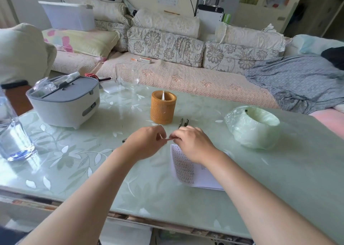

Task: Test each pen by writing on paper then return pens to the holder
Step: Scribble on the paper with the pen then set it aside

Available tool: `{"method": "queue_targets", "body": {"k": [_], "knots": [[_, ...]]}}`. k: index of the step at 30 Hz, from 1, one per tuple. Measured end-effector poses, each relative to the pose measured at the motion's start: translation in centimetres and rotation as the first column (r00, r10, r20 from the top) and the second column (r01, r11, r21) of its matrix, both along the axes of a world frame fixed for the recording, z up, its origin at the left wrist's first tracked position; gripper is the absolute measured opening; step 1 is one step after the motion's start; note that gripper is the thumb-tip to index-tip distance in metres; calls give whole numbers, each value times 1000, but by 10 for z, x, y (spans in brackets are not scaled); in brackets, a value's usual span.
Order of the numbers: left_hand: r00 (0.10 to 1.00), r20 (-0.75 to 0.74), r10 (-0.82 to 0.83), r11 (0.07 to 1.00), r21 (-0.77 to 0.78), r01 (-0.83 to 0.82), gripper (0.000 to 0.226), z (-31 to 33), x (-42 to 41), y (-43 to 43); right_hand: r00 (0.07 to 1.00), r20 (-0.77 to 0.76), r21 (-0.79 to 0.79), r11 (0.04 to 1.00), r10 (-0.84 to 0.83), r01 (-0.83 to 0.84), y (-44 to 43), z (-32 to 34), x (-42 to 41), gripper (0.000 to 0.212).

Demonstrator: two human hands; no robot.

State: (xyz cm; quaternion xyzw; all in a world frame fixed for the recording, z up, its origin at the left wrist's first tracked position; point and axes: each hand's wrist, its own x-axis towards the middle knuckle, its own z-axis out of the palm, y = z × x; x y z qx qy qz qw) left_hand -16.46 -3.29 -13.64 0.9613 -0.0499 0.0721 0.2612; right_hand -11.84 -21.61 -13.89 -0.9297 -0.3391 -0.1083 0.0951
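Far left, the glass jar [14,136] and grey box [65,103] sit well apart from your hands, so no worry there. A dark pen [124,140] pokes out just beside your left hand [147,142]; a wrist sweep could roll it twd the table [279,170] edge. Left hand's fingers are curled, pinching one end of a thin pink pen [168,139]. The holder [163,107] stands behind it w/ one white item inside. Right hand [191,144] is curled round the pink pen's other end. Prob. you're pulling a cap: if it lets go w/ a jerk, cap or pen can fly, or a hand can knock the holder over. Two more pens [183,122] lie btwn holder & right hand, easy to nudge. The paper [189,172] is loose, partly under your right wrist, so it may slide when you write.
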Motion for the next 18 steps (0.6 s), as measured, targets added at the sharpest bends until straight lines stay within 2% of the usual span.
{"method": "queue_targets", "body": {"k": [5,8,12,15,18], "knots": [[999,-44,-30,999,15,31,15,4,-1,-12,988,-66,59,988,-139,143,-32,6,-10,21],[996,-52,-79,997,3,79,15,5,-2,-24,979,-71,22,980,-194,196,-49,7,-20,23],[983,-9,-181,982,-63,180,10,3,-3,-44,982,-69,16,984,-175,176,-63,8,-34,26],[970,21,-243,960,-137,244,7,2,-2,-60,978,-149,47,986,-148,157,-71,6,-43,28],[962,9,-272,951,-149,270,9,-1,1,-70,949,-262,76,977,-172,198,-82,2,-43,26]]}}
